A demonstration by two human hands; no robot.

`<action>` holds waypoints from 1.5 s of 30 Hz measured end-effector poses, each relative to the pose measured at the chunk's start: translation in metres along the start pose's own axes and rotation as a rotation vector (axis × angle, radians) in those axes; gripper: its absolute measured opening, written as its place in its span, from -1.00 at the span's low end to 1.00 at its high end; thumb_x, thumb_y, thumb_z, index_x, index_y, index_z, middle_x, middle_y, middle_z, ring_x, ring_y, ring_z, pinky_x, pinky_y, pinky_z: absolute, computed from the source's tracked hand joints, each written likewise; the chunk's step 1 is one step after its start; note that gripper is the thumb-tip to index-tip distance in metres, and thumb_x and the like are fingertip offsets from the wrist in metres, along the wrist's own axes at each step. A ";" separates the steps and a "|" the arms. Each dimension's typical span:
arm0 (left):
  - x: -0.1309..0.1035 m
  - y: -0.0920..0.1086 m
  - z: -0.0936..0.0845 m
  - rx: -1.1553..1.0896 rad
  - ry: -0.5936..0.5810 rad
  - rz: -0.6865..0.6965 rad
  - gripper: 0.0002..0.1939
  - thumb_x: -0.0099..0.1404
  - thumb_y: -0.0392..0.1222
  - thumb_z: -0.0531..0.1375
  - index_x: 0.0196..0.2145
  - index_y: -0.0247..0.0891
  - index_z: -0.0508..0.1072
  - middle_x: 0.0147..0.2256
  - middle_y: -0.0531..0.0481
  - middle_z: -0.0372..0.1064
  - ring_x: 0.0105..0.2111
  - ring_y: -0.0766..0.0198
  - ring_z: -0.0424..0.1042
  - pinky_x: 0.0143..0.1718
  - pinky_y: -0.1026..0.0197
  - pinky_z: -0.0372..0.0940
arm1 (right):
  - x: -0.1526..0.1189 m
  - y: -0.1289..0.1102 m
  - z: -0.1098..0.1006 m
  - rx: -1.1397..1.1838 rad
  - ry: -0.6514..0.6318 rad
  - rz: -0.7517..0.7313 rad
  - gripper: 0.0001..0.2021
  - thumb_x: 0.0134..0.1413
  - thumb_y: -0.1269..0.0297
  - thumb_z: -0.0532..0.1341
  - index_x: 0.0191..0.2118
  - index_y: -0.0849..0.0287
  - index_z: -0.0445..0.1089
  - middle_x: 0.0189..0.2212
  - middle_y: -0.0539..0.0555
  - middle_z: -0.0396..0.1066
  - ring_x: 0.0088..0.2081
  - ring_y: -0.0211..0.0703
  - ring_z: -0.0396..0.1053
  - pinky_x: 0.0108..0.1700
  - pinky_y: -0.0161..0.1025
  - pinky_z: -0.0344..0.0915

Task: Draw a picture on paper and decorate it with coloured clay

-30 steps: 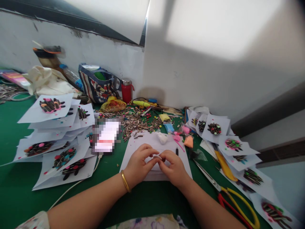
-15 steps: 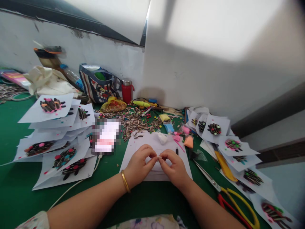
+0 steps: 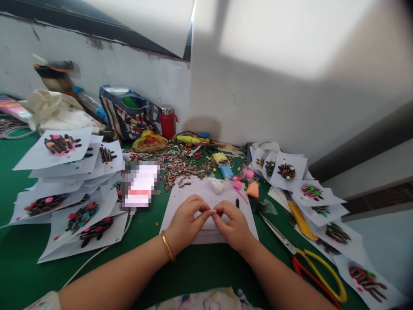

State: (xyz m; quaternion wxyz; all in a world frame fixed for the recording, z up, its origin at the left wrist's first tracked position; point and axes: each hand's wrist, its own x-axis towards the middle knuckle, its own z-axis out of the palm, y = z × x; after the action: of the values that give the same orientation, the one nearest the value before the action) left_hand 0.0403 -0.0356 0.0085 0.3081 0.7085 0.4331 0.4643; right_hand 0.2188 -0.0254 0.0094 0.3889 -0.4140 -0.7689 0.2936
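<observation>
Red flask (image 3: pixel 168 125) beside striped bag (image 3: pixel 124 118)

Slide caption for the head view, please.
Left hand and right hand pinch a small white piece above white paper, striped sunflower seeds strewn beyond, scissors lying to the right.

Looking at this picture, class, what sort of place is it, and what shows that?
It looks like a craft worktable, perhaps in a workshop: scattered striped seeds, papers bearing seed pictures at both sides, and a large pair of scissors.
</observation>
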 end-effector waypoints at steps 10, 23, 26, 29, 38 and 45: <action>0.001 -0.001 0.000 0.006 -0.010 -0.001 -0.84 0.33 -0.16 0.18 -0.39 -0.24 0.44 -0.37 0.00 0.33 -0.31 0.25 0.33 -0.23 0.18 0.28 | 0.000 -0.003 -0.001 -0.034 -0.011 -0.001 -0.91 0.14 0.38 0.17 -0.38 0.13 0.38 -0.45 0.00 0.35 -0.36 -0.18 0.32 -0.28 -0.24 0.25; 0.000 -0.004 0.001 0.020 -0.021 -0.042 -0.84 0.34 -0.12 0.17 -0.36 -0.23 0.43 -0.38 0.01 0.37 -0.34 0.26 0.35 -0.25 0.20 0.28 | -0.001 0.001 0.001 -0.023 -0.024 -0.001 -0.96 0.13 0.35 0.19 -0.34 0.12 0.38 -0.43 0.00 0.35 -0.33 -0.17 0.32 -0.24 -0.23 0.24; -0.001 -0.004 0.001 -0.019 -0.005 -0.037 -0.85 0.34 -0.12 0.18 -0.33 -0.23 0.44 -0.37 0.02 0.38 -0.33 0.27 0.36 -0.25 0.21 0.29 | 0.000 0.002 0.000 -0.008 -0.033 0.003 -0.95 0.16 0.34 0.18 -0.31 0.12 0.39 -0.41 0.01 0.36 -0.31 -0.16 0.32 -0.23 -0.22 0.24; -0.002 -0.004 0.001 -0.043 0.017 -0.030 -0.83 0.32 -0.14 0.19 -0.15 -0.20 0.44 -0.31 0.02 0.39 -0.30 0.27 0.38 -0.22 0.20 0.30 | 0.000 0.002 -0.001 -0.012 -0.020 0.004 -0.92 0.17 0.36 0.16 -0.34 0.12 0.37 -0.42 0.01 0.35 -0.32 -0.16 0.31 -0.24 -0.22 0.23; 0.000 -0.006 0.000 0.041 -0.025 -0.015 -0.82 0.34 -0.12 0.18 -0.38 -0.24 0.41 -0.40 0.03 0.34 -0.34 0.27 0.33 -0.26 0.21 0.25 | 0.000 0.000 0.000 -0.010 -0.024 -0.002 -0.93 0.14 0.37 0.20 -0.25 0.12 0.41 -0.38 0.02 0.38 -0.30 -0.16 0.33 -0.20 -0.22 0.24; -0.002 -0.007 0.001 0.005 -0.011 -0.006 -0.86 0.32 -0.14 0.20 -0.19 -0.21 0.43 -0.33 0.02 0.36 -0.30 0.27 0.35 -0.21 0.20 0.27 | -0.001 0.002 0.000 -0.013 -0.041 -0.007 -0.90 0.18 0.35 0.17 -0.37 0.13 0.37 -0.44 0.00 0.34 -0.34 -0.18 0.30 -0.25 -0.23 0.21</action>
State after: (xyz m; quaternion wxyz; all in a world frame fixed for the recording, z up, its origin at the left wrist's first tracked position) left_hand 0.0385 -0.0348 0.0019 0.3099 0.7105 0.4348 0.4584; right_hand 0.2195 -0.0249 0.0073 0.3713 -0.4076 -0.7802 0.2955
